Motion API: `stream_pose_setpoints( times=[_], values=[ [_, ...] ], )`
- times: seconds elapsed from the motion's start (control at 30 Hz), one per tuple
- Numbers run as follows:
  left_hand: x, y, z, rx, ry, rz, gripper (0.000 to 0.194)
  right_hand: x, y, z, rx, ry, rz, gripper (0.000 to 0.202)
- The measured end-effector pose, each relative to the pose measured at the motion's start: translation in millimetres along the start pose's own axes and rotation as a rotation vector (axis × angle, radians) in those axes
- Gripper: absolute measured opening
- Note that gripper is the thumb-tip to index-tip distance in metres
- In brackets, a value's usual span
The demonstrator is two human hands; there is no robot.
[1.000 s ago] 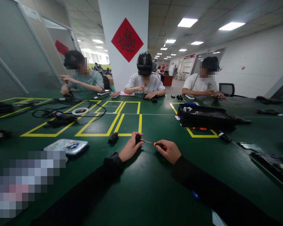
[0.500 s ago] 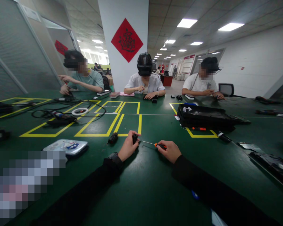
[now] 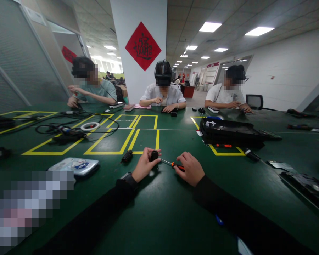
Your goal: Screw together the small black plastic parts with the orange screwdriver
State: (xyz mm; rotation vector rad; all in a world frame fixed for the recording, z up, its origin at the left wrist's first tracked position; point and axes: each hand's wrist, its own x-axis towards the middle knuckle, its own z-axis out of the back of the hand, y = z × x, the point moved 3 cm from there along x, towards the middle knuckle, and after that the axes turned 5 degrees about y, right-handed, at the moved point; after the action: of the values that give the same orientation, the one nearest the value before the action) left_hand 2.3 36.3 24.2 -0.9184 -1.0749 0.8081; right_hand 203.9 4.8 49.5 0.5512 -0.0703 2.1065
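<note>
My left hand (image 3: 144, 165) is closed, pinching a small dark block (image 3: 154, 155) between thumb and fingers; its exact kind does not show. From the right, my right hand (image 3: 191, 169) grips a screwdriver (image 3: 178, 167) with an orange-and-black handle, some fingers lifted off it. The thin metal shaft points left, its tip close to the block; whether they touch I cannot tell. Left of my left hand, a second small black piece (image 3: 127, 156) lies on the green table (image 3: 159, 212).
A phone in a clear case (image 3: 74, 165) lies at left, near cables (image 3: 69, 132) and a white ring (image 3: 90, 126). To the right are a black tray (image 3: 228, 131), an orange-handled tool (image 3: 223, 145) and an opened device (image 3: 308, 187). Three people sit across the table.
The dark block has turned in my left fingers and its thumb has shifted. The screwdriver has moved slightly left and down, and my right fingers have loosened and spread on its handle.
</note>
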Motion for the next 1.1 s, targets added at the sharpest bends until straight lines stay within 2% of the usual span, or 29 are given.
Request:
stream_pose_setpoints(
  times=[0.13, 0.2, 0.3, 0.37, 0.5, 0.6, 0.7, 0.77, 0.83, 0.9, 1.0, 1.1],
  values=[
    [-1.7, -12.5, -4.0, 0.059, 0.034, -0.092, 0.033, -2.7, 19.9, 9.6, 0.077, -0.12, 0.2, 0.032],
    [-3.5, -18.6, -9.4, 0.045, 0.068, -0.091, 0.037, -4.8, 26.1, 9.7, 0.166, -0.168, 0.258, 0.04],
    [-7.0, -25.8, -20.7, -0.099, 0.126, -0.056, 0.053, -5.6, 27.4, 5.9, 0.336, -0.198, 0.216, 0.052],
    [-9.7, -29.9, -27.4, -0.144, 0.148, -0.052, 0.057, -4.7, 24.3, 1.9, 0.456, -0.195, 0.151, 0.054],
    [-15.1, -36.0, -36.6, -0.078, 0.223, -0.071, 0.059, -2.4, 17.1, -5.4, 0.687, -0.165, 0.093, 0.051],
    [-17.2, -39.5, -37.7, -0.016, 0.231, -0.077, 0.061, -1.6, 15.6, -7.0, 0.792, -0.147, 0.093, 0.048],
    [-14.5, -39.4, -29.5, 0.02, 0.174, -0.07, 0.054, -0.6, 13.4, -6.0, 0.896, -0.169, 0.047, 0.047],
    [-9.3, -34.9, -15.6, 0.103, 0.065, -0.077, 0.04, 1.0, 6.4, -5.7, 0.969, -0.204, -0.027, 0.047],
    [-3.0, -26.4, 3.4, 0.273, -0.102, -0.08, 0.027, 3.4, -7.4, -7.2, 1.028, -0.239, -0.138, 0.049],
    [3.1, -14.6, 18.7, 0.44, -0.162, -0.039, 0.022, 6.2, -25.4, -11.1, 1.069, -0.229, -0.258, 0.051],
    [8.1, 0.5, 26.8, 0.56, -0.102, 0.017, 0.021, 9.4, -48.6, -19.4, 1.059, -0.096, -0.385, 0.044],
    [6.7, 4.2, 18.6, 0.601, 0.037, -0.043, 0.02, 10.8, -55.0, -22.9, 0.853, 0.047, -0.325, 0.026]
  ],
)
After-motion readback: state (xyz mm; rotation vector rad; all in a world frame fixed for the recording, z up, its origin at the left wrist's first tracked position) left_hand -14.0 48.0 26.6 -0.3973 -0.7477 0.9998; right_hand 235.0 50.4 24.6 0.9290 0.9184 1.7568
